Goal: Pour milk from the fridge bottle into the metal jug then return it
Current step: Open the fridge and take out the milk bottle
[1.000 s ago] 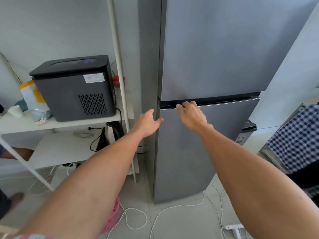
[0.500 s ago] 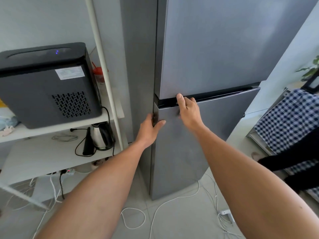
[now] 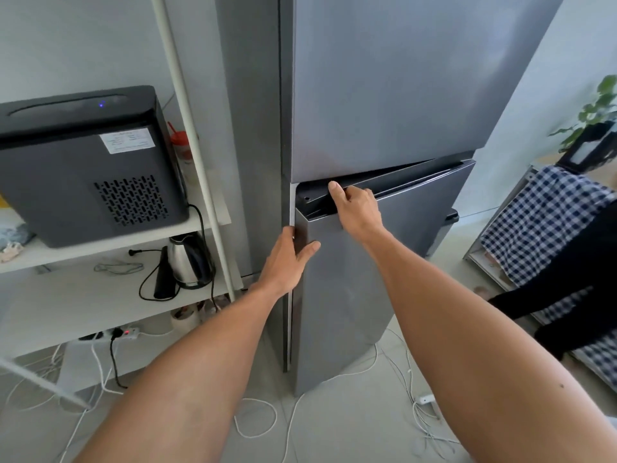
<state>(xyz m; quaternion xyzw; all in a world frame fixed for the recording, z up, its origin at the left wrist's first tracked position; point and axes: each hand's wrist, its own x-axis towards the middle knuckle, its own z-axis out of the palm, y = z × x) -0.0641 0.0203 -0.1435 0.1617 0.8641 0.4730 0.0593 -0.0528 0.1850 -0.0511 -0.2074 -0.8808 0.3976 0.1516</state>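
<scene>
A tall grey two-door fridge point(image 3: 384, 78) fills the middle of the view. Its lower door point(image 3: 360, 295) stands slightly ajar, its left edge swung out a little from the body. My right hand point(image 3: 359, 210) is hooked over the dark handle groove along the top of that door. My left hand point(image 3: 288, 259) grips the door's left edge, fingers wrapped behind it and thumb on the front. The inside of the fridge is hidden. No milk bottle or metal jug shows.
Left of the fridge stands a white shelf point(image 3: 110, 243) carrying a black appliance point(image 3: 86, 165) and, lower down, a steel kettle point(image 3: 187, 262). White cables point(image 3: 253, 419) and a power strip point(image 3: 125, 334) lie on the tiled floor. A person in a checked shirt point(image 3: 547, 235) is at right.
My left hand has reached the door's left edge and taken hold of it. The lower door has come slightly ajar under both hands. The view has moved closer to the fridge.
</scene>
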